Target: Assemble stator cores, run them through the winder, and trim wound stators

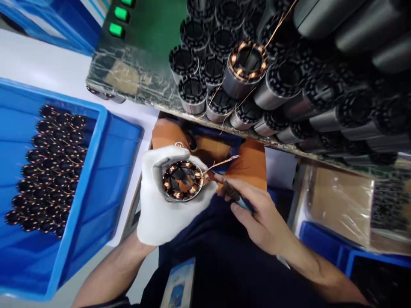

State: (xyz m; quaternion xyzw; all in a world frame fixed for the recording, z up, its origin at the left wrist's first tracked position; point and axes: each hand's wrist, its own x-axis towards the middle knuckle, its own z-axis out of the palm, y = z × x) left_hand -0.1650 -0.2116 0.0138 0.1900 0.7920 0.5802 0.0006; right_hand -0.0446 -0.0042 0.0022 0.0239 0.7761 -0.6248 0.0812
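Observation:
My left hand (170, 196), in a white glove, is wrapped round a motor stator (165, 192), a metal ring with copper coils inside. The stator's open end faces up toward me. A twisted copper wire (221, 163) sticks out from its right side. My bare right hand (257, 209) is closed round small pliers (234, 193) with dark and blue handles. The tips of the pliers are beside the stator's right rim, close to the wire's base; whether they touch the wire is hard to see.
A worn green bench (150, 47) holds many upright stators without copper. One wound stator (245, 72) stands on top of them, its wires trailing. To the left, a blue bin (81, 188) contains rows of wound stators (51, 167). A cardboard box (340, 196) sits at right.

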